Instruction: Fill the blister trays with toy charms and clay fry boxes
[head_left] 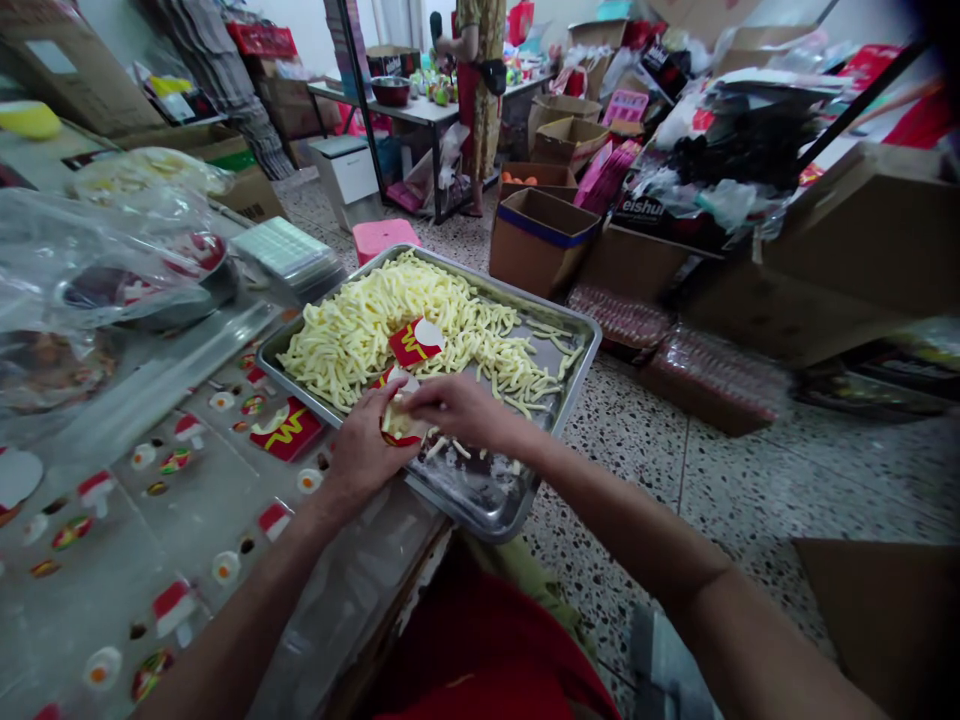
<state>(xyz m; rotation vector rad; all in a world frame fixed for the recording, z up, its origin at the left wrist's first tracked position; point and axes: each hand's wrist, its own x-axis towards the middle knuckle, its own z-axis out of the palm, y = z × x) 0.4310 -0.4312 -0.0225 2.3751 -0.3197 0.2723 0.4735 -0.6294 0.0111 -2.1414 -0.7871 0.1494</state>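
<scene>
A steel tray (577, 335) juts over the table's edge, heaped with pale yellow fry-shaped pieces (360, 325). My left hand (365, 450) holds a small red fry carton (397, 422) at the tray's near side. My right hand (457, 405) pinches some yellow pieces at the carton's mouth. Another red carton (416, 341) lies on the heap, and a flat red carton with a yellow M (286, 430) rests on the table left of the tray.
The table (202, 510) bears a printed sheet of small food pictures and clear plastic bags (90, 270). Cardboard boxes (541, 238) and a pink stool (384, 238) stand on the speckled floor. A person (480, 90) stands at a far table.
</scene>
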